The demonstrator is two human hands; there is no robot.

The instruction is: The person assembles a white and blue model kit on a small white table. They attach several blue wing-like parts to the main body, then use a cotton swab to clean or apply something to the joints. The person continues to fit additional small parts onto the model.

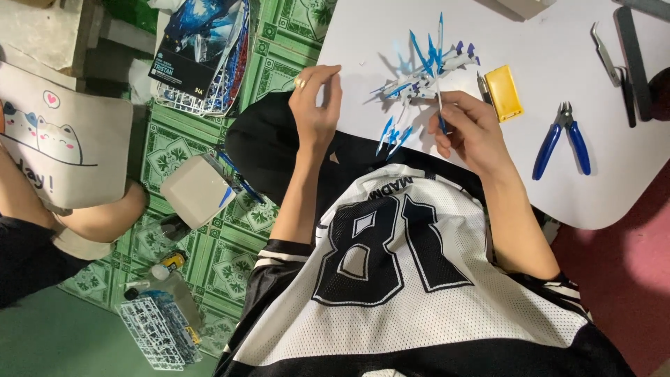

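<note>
A white and blue model figure (427, 75) with long pointed blue wings lies on the white table (558, 181), close to its near edge. My right hand (476, 134) pinches a thin blue and white rod-like piece (440, 105) that hangs down from the model. My left hand (315, 105), a ring on one finger, is raised to the left of the model with its fingertips pinched together. Whether a tiny piece sits between them does not show. Loose blue blade parts (392, 136) lie between my two hands.
On the table are a yellow box (504, 92), blue-handled nippers (564, 139), tweezers (606, 59) and a black file (634, 63). On the green tiled floor sit a kit box (202, 42), part runners (164, 328) and a grey box (197, 190). Another person's arm (105, 213) and cat-print bag (56, 132) are at the left.
</note>
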